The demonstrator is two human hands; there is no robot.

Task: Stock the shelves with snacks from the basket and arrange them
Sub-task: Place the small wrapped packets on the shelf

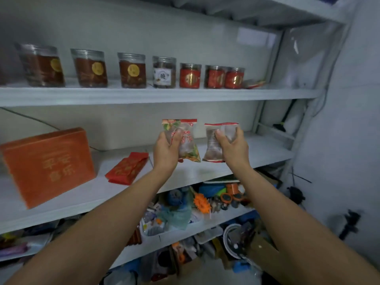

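The orange box at the middle shelf's left end bears gold 平安喜乐. A jar on the upper shelf has a white label reading 脆. The left bag shows red 圆干; the right bag's print is illegible.

Left snack bag: clear packet with a red top strip, fruit print and red characters; upright, centre of the frame, gripped by the left hand.
Right snack bag: clear packet with red end strips and brownish contents; upright, just beside the first, gripped by the right hand.
Middle shelf: white, behind both bags.
Snack jars: upright row on the upper shelf.
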